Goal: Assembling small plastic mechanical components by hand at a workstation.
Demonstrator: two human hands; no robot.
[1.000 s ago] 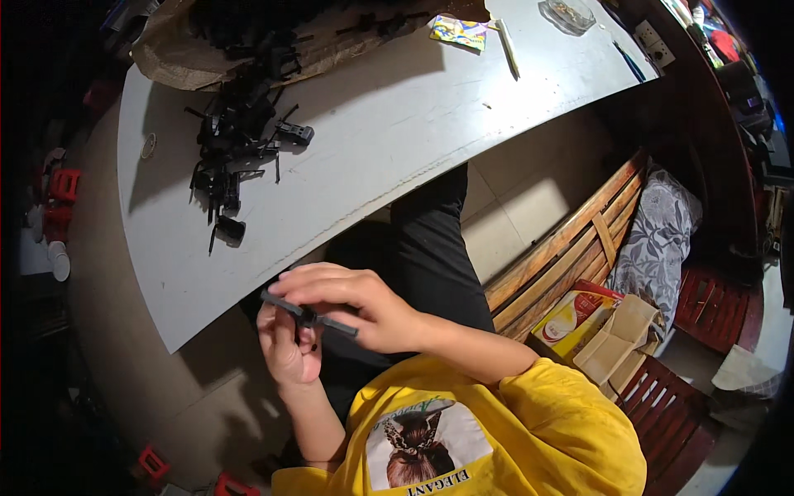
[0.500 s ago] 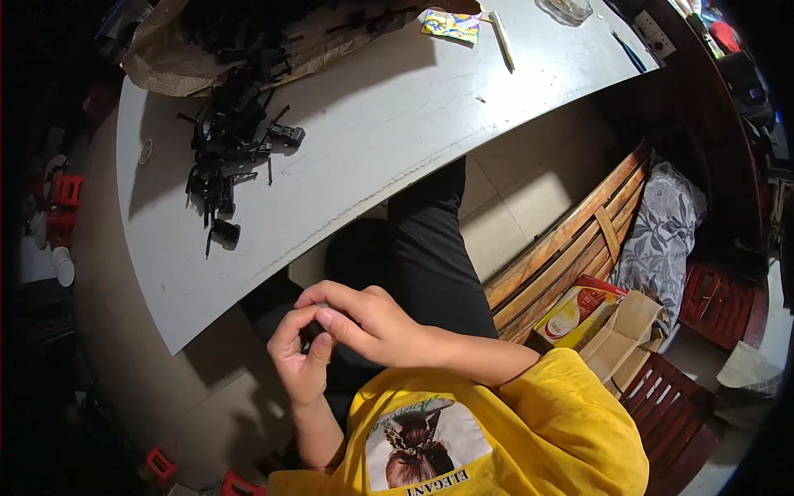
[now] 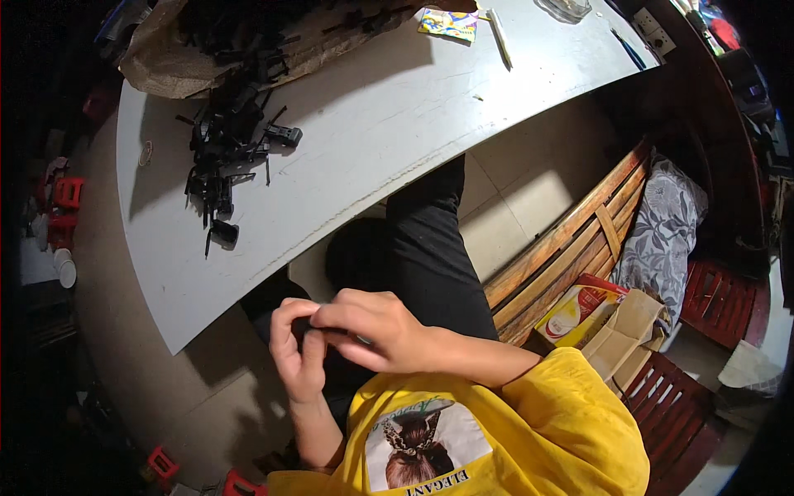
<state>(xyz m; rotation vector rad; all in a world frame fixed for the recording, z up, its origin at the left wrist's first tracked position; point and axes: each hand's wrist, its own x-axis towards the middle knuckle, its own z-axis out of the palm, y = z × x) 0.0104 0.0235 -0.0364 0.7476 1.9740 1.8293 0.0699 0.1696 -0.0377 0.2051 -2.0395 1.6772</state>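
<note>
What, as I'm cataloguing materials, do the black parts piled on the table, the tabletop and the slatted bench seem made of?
Black parts: probably plastic, mostly matt, from their uniform black and dull highlights.
Tabletop: perhaps laminate, smooth and slightly glossy, given the bright glare patch.
Slatted bench: apparently wood, perhaps varnished, from streaky brown grain.

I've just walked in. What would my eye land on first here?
The bright yellow shirt at the bottom, with the left hand and right hand together above it on a mostly hidden black piece. Then the tangled black parts at upper left, beside crumpled brown wrapping on the pale table.
</note>
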